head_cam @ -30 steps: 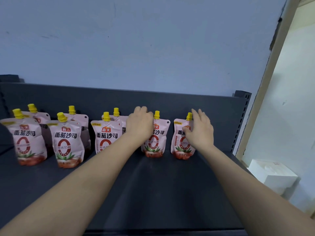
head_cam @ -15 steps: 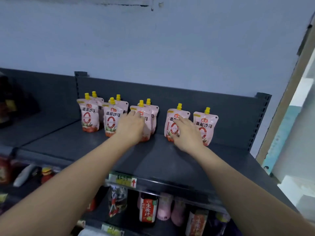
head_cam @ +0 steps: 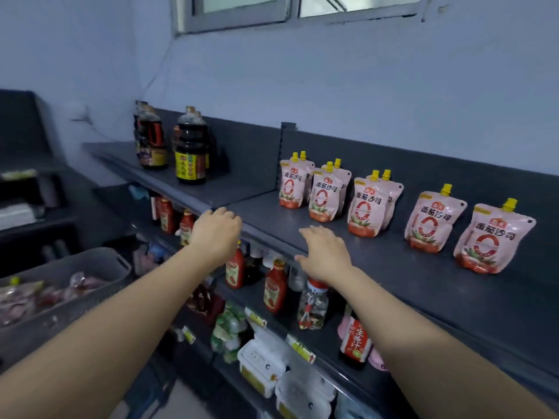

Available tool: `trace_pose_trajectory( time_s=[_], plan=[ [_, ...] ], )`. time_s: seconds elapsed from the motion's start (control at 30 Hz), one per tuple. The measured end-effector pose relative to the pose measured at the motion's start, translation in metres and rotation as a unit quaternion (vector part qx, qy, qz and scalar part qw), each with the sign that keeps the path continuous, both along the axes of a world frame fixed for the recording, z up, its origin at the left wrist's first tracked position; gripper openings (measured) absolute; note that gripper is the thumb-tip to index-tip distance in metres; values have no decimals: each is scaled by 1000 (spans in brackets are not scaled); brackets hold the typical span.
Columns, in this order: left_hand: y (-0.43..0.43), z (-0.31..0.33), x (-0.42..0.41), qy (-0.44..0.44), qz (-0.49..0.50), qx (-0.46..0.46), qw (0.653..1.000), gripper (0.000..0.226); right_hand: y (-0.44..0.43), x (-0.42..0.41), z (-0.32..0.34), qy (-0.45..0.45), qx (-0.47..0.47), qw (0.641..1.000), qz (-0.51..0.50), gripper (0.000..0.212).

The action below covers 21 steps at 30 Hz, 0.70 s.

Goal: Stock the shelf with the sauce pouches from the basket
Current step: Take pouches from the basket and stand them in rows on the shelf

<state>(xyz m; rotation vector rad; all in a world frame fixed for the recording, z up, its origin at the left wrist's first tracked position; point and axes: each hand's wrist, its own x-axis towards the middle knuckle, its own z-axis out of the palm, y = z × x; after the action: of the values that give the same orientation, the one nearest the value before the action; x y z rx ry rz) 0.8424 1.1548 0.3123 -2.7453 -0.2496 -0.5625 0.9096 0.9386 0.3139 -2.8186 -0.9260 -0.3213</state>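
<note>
Head view, starting at the far left: the grey basket [head_cam: 99, 264] sits low beside the shelving, and there are more pouches in the basket [head_cam: 21, 297], blurred but with a yellow cap showing, so the job is plainly not finished. Next comes the left hand [head_cam: 216, 234], empty, fingers loosely curled and holding nothing, hovering at the front lip of the top shelf [head_cam: 408, 282]. Behind it, further along the same level, stand dark soy sauce bottles [head_cam: 190, 152], which are no part of this task. The right hand [head_cam: 325, 252] is spread flat and empty too, over the shelf's front edge; I cannot tell whether it touches the surface. Past the hands, the stocked sauce pouches [head_cam: 361, 207] stand upright toward the back: three pairs, one behind another, then two single pouches at the right end, the last being the rightmost pouch [head_cam: 490, 237]. By my reckoning the two singles want partners, and much bare shelf in front remains to fill from the basket.
</note>
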Motion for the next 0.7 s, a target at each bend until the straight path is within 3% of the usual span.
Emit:
trace_pose_trajectory(
  time_s=[0.53, 0.7],
  plan=[
    [225, -61, -167, 71, 228, -48, 970, 26, 268, -79, -56, 38, -60, 977, 201, 44],
    [292, -78, -187, 88, 260, -62, 959, 27, 347, -90, -75, 58, -65, 969, 233, 52]
  ],
)
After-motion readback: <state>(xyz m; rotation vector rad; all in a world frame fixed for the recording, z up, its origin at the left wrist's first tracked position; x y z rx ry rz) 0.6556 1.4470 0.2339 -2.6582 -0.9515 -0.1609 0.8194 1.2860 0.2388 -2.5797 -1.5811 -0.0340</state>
